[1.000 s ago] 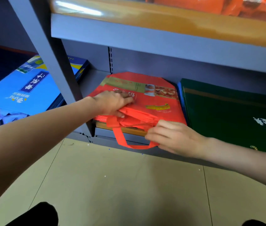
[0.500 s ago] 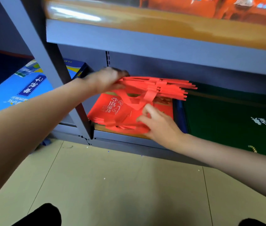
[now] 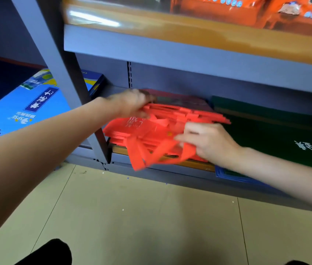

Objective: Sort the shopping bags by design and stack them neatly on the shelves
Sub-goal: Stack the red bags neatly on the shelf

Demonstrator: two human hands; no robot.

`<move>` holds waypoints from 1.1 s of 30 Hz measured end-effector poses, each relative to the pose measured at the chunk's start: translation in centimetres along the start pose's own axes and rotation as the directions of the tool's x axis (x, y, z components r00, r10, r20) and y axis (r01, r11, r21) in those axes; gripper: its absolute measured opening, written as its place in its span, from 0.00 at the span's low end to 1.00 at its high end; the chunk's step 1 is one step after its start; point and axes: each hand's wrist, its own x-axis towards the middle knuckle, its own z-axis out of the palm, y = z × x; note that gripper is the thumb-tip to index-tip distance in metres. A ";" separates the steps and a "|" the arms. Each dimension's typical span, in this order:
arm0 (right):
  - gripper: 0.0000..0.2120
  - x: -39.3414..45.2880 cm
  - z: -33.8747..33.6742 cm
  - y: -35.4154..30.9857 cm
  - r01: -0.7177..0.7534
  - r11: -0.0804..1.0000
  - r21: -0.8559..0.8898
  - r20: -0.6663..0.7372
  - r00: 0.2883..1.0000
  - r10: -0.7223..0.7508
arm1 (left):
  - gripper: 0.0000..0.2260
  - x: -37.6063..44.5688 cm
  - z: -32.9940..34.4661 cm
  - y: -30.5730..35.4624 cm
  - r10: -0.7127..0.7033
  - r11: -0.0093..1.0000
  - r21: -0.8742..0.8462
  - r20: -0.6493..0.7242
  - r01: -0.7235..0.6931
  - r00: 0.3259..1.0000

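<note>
On the blue bags [image 3: 27, 109] at the left of the frame the letters "SPSE" read upside down, beside white Chinese characters on a dark blue panel that I cannot make out; the green bags [image 3: 277, 131] at the right carry white characters too, also upside down and too blurred to read; the red bags [image 3: 132, 132] in the centre show white writing on the top face, smeared by motion. Along the top right, orange packs [image 3: 247, 10] with blue-and-white dots sit on the wooden upper shelf [image 3: 189, 35]; their print is not legible.

The red bags lie stacked on the bottom shelf [image 3: 170, 169], between the grey post [image 3: 71, 96] and the green bags, with red handles [image 3: 147, 153] hanging over the shelf's front edge. The left hand [image 3: 132, 104] has its grip closed on a fanned bunch of red bags lifted above the pile; the right hand [image 3: 208, 142] rests on the front of the pile with its fingers among the handles, though whether that grip actually pinches one I cannot tell through the blur. A blue edge [image 3: 233, 176] pokes out under the green bags; below lies the beige tiled floor [image 3: 151, 226].
</note>
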 end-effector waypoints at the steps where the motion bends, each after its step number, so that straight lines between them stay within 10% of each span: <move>1: 0.07 -1.3 0.5 0.0 0.079 0.995 -0.061 0.056 0.996 -0.076 | 0.28 -0.2 0.8 0.1 0.014 0.999 0.039 0.042 -0.016 0.999; 5: 0.10 -4.7 3.0 -0.8 0.263 0.960 -0.099 0.237 0.943 -0.234 | 0.36 -1.0 4.8 1.7 0.013 0.973 0.225 0.174 -0.053 0.985; 13: 0.06 -3.8 3.8 -1.6 0.143 0.986 0.088 0.257 0.953 -0.161 | 0.38 -1.4 6.4 2.5 0.106 0.929 0.342 0.124 -0.143 0.987; 27: 0.07 -5.0 3.0 -0.7 0.089 0.996 0.030 0.128 0.987 -0.092 | 0.17 0.6 0.8 0.0 0.052 0.982 -0.181 -0.030 -0.056 0.998; 31: 0.09 -5.0 3.5 -1.3 0.011 0.996 0.090 0.135 0.991 -0.023 | 0.19 0.3 0.3 0.7 0.036 0.999 0.017 -0.041 -0.036 0.998; 33: 0.10 -4.1 3.1 -1.8 -0.277 0.934 0.225 0.130 0.959 0.253 | 0.21 0.1 -0.1 1.3 0.000 0.959 0.281 -0.081 0.023 0.997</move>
